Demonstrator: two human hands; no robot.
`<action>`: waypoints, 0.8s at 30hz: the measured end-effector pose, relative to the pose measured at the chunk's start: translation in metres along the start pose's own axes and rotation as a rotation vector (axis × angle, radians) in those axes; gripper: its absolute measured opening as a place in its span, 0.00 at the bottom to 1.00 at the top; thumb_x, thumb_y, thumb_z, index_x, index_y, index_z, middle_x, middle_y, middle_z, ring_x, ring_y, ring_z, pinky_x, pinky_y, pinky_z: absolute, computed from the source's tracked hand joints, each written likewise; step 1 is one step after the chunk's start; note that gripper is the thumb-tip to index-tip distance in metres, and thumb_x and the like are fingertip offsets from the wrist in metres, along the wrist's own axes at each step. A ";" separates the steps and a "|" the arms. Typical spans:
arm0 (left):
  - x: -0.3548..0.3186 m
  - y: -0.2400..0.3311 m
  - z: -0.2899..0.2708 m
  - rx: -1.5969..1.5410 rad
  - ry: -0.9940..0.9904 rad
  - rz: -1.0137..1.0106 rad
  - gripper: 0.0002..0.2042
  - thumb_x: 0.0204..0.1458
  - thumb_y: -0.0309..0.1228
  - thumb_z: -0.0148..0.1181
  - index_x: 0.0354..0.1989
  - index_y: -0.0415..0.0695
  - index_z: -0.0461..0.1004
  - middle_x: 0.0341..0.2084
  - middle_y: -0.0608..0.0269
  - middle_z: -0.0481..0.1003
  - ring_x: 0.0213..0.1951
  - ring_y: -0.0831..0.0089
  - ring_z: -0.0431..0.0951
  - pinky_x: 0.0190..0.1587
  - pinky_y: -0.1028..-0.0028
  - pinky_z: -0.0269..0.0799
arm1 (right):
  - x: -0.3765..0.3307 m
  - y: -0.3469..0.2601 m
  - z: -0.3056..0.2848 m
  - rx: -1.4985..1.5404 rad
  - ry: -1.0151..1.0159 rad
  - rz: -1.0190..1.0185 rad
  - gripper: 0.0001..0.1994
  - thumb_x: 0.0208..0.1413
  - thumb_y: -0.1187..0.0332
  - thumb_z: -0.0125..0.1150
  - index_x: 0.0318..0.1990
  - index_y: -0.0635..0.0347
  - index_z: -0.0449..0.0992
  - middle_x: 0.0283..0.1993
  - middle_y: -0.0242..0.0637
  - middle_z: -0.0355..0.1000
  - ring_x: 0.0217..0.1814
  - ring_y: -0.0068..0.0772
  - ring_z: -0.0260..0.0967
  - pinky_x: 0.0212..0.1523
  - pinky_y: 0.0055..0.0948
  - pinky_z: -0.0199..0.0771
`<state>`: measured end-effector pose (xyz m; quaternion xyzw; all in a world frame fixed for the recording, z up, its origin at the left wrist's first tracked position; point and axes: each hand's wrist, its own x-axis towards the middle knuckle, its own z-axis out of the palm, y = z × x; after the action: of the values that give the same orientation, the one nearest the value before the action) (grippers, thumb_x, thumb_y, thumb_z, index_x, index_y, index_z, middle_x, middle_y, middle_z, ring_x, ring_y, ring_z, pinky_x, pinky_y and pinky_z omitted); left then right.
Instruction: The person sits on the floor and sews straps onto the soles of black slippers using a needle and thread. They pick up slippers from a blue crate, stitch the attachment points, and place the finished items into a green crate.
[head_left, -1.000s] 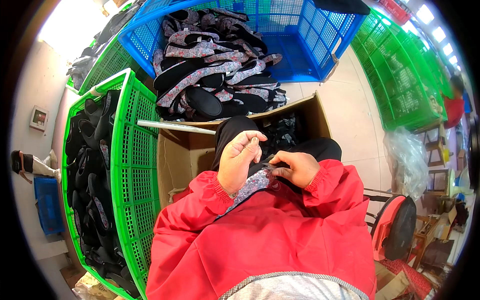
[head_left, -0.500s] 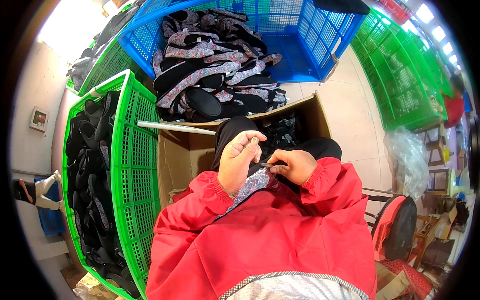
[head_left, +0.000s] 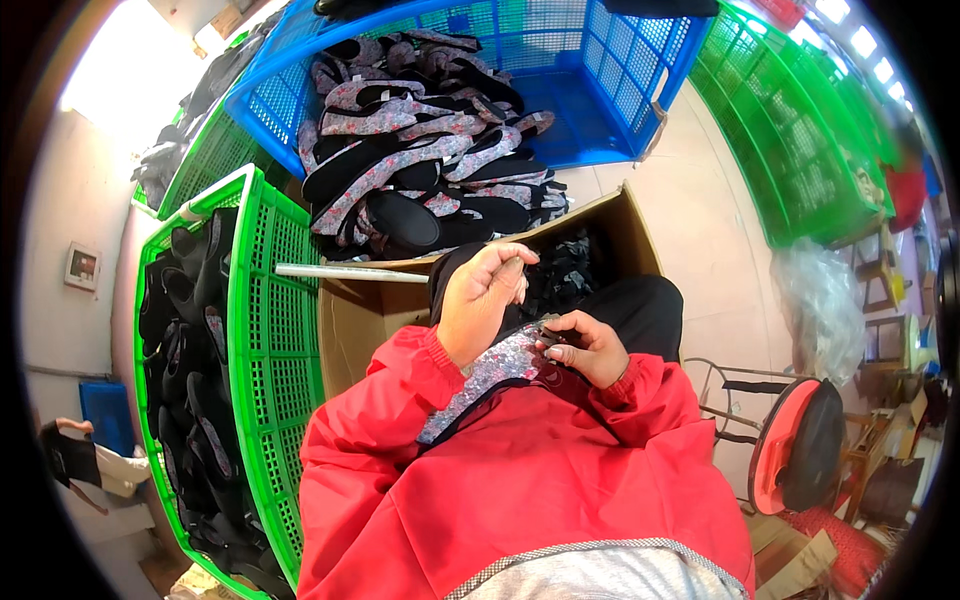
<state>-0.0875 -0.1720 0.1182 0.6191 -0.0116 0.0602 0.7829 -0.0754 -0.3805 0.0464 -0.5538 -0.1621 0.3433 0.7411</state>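
Observation:
A floral cloth shoe with black edging lies across my lap, against my red smock. My left hand is raised just above its far end, thumb and fingers closed in a pinch. Whatever that pinch holds is too fine to make out. At the shoe's right edge my right hand is closed around a small dark bladed tool, mostly hidden by the fingers. Those fingers touch or nearly touch the shoe's edge. Beyond my hands stands an open cardboard box with dark scraps inside.
A green crate of black shoes stands at my left. Ahead, floral shoes heap up in and before a blue crate. A pale rod spans the box. A red-and-black round stool stands at right, with green crates farther off.
My left hand has risen slightly and turned. My right hand has opened a little around its tool, whose blade no longer points out clearly. More of the floral shoe shows.

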 end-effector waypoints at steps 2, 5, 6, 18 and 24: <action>0.017 -0.007 -0.001 0.021 -0.081 -0.012 0.09 0.65 0.28 0.47 0.43 0.36 0.71 0.23 0.69 0.66 0.27 0.81 0.66 0.32 0.81 0.62 | -0.007 0.020 0.000 0.109 0.038 -0.001 0.16 0.58 0.77 0.61 0.53 0.64 0.70 0.49 0.33 0.73 0.51 0.22 0.68 0.55 0.24 0.69; 0.037 -0.021 -0.008 0.125 -0.217 -0.056 0.11 0.65 0.24 0.45 0.50 0.37 0.71 0.31 0.65 0.73 0.35 0.77 0.74 0.41 0.79 0.70 | -0.015 0.038 0.011 0.208 0.077 0.031 0.16 0.60 0.76 0.58 0.55 0.65 0.68 0.52 0.36 0.71 0.55 0.25 0.69 0.57 0.25 0.69; 0.043 -0.024 -0.006 0.158 -0.255 -0.079 0.12 0.65 0.23 0.44 0.52 0.37 0.70 0.34 0.64 0.74 0.37 0.75 0.75 0.43 0.78 0.71 | -0.017 0.046 0.018 0.223 0.096 -0.061 0.14 0.60 0.77 0.57 0.53 0.61 0.69 0.52 0.40 0.74 0.36 0.16 0.66 0.37 0.17 0.68; 0.057 -0.064 -0.014 0.335 -0.268 -0.071 0.28 0.57 0.17 0.48 0.67 0.42 0.57 0.51 0.52 0.75 0.46 0.69 0.79 0.48 0.77 0.71 | -0.018 0.057 0.008 0.331 0.119 -0.088 0.14 0.62 0.72 0.55 0.55 0.59 0.67 0.52 0.44 0.74 0.25 0.17 0.59 0.27 0.17 0.61; 0.025 -0.022 -0.013 0.693 -0.697 -0.135 0.38 0.47 0.32 0.68 0.66 0.38 0.57 0.58 0.49 0.67 0.56 0.65 0.73 0.57 0.69 0.68 | -0.016 0.066 -0.001 0.604 0.112 -0.209 0.16 0.65 0.64 0.52 0.56 0.59 0.65 0.44 0.42 0.73 0.21 0.19 0.55 0.20 0.17 0.56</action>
<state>-0.0605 -0.1628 0.0961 0.8256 -0.2119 -0.2007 0.4830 -0.1081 -0.3819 -0.0130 -0.3070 -0.0679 0.2669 0.9110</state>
